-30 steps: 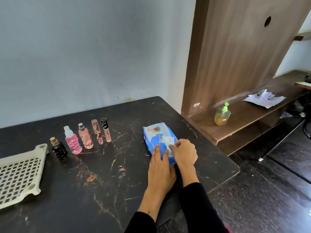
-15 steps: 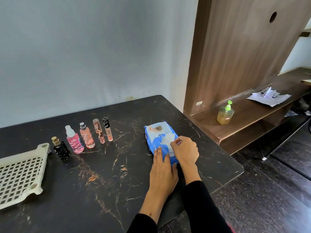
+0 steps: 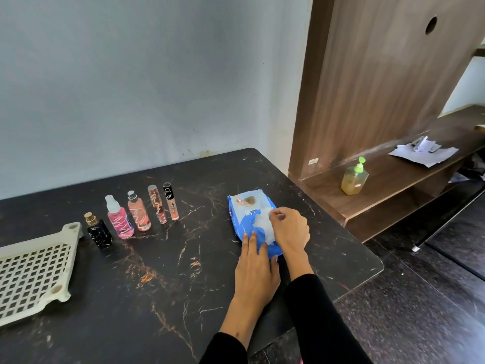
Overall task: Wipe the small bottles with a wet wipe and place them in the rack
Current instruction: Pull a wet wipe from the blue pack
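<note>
While left hand (image 3: 256,261) is pressing flat on the wipes pack (image 3: 249,219) near the worktop's right edge, right hand (image 3: 290,229) is pinching a limp, light wet wipe (image 3: 263,227); probably tears easily, so grip near the opening.

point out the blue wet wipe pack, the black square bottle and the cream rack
blue wet wipe pack (image 3: 240,219), head view, bare left side of the wrapper
black square bottle with gold cap (image 3: 101,232), head view, middle of its body
cream plastic lattice rack (image 3: 31,271), head view, its grid

My corner: pale wall, dark bench

The black marbled bench (image 3: 157,271) meets a grey-blue wall (image 3: 144,74); right of me stand wooden shelves (image 3: 393,174) over dark speckled floor (image 3: 420,311).
</note>
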